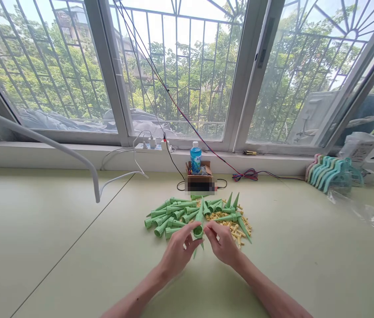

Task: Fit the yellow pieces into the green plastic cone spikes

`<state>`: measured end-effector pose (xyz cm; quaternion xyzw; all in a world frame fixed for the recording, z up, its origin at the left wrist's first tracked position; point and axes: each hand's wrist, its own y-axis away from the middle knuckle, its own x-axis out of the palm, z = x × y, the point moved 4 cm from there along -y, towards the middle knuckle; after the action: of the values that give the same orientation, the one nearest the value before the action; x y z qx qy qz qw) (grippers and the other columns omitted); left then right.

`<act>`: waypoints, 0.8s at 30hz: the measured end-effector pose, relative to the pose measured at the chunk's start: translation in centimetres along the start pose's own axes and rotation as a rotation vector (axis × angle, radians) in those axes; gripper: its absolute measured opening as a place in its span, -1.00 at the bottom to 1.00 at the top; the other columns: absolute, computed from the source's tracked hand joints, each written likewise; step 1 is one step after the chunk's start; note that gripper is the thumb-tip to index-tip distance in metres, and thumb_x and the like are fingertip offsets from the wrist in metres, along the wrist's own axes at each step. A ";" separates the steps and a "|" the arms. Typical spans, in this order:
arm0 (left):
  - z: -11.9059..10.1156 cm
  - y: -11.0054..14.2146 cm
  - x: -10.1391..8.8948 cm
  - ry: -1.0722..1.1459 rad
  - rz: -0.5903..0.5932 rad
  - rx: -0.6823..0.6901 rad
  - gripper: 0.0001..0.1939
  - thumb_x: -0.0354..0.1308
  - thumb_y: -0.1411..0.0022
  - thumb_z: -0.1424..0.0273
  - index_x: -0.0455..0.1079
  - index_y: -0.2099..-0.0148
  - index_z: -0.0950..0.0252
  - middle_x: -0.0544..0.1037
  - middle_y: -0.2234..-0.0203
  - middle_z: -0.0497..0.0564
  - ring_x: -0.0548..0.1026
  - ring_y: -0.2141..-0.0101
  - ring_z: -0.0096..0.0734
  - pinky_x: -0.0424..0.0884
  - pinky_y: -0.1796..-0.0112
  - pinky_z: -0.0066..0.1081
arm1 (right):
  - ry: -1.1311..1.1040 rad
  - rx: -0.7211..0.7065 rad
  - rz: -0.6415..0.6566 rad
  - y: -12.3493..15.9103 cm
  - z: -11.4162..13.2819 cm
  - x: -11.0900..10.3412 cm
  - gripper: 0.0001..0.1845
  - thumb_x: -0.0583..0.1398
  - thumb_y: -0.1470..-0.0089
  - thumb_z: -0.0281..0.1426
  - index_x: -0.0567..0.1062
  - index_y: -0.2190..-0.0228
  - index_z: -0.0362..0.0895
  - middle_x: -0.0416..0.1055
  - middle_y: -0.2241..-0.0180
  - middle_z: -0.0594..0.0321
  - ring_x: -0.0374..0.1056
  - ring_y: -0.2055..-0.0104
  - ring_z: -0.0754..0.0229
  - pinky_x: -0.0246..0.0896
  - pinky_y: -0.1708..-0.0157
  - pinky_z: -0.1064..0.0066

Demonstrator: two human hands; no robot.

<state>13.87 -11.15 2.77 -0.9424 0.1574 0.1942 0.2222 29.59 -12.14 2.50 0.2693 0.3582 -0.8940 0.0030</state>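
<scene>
A green plastic watering spike [199, 217] is gripped between the thumb and fingers of my left hand [179, 248], its round open end facing me and its tip pointing away. My right hand [224, 245] is closed in a pinch right beside the open end; whatever is between its fingertips is too small or hidden to make out. Beneath the held spike, thin green tips [202, 246] poke out towards me. More green spikes [165, 221] lie heaped to the left. On the right, several others [229, 211] lie on and around a pile of small yellowish plastic valves [236, 229].
Behind the heap, a blue bottle [195, 157] stands at a small cardboard box [206, 168]. Coiled cable [244, 175] lies by the sill. Pastel hangers [330, 174] stand far right near clear plastic wrap [355, 207]. A white curved bar [64, 148] crosses the left side.
</scene>
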 end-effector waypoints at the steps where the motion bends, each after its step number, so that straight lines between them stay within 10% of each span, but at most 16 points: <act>1: -0.1 0.0 0.0 -0.001 0.004 0.004 -0.64 0.17 -0.25 0.26 0.41 -0.08 0.19 0.47 0.55 -0.08 0.42 0.56 -0.43 0.39 0.46 -0.44 | 0.002 -0.001 -0.001 0.0 0.0 0.0 -0.68 -0.02 -0.33 -0.32 0.35 0.45 -0.11 0.22 0.60 0.36 0.09 0.60 0.30 0.03 0.56 0.48; 9: 0.0 -0.3 0.1 0.195 0.013 -0.154 -0.57 0.16 -0.22 0.11 0.28 -0.05 0.19 0.47 0.22 0.02 0.44 0.58 -0.54 0.40 0.59 -0.50 | 0.024 0.032 -0.124 0.0 -0.2 -0.5 -0.69 -0.02 -0.34 -0.32 0.36 0.43 -0.11 0.27 0.58 0.32 0.14 0.57 0.28 0.05 0.53 0.47; 15: 0.6 -0.4 1.2 0.567 0.262 -0.418 -0.39 -0.07 -0.27 -0.11 0.37 0.41 0.36 0.43 0.56 0.00 0.40 0.64 -0.49 0.29 0.67 -0.53 | 0.027 0.016 -0.168 0.1 -0.1 -0.7 -0.71 -0.01 -0.33 -0.33 0.36 0.42 -0.11 0.28 0.56 0.31 0.16 0.56 0.28 0.05 0.53 0.47; 24: 0.6 0.4 2.0 0.850 0.489 -0.641 -0.20 -0.16 -0.22 -0.22 0.51 0.34 0.46 0.52 0.48 0.14 0.41 0.59 -0.45 0.29 0.65 -0.50 | -0.066 -0.055 -0.010 0.0 0.7 -0.1 -0.72 -0.01 -0.33 -0.37 0.38 0.41 -0.12 0.35 0.50 0.27 0.21 0.51 0.28 0.09 0.47 0.47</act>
<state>15.30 -11.66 1.21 -0.8941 0.3789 -0.1175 -0.2080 29.39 -12.63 2.96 0.2375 0.3838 -0.8921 0.0178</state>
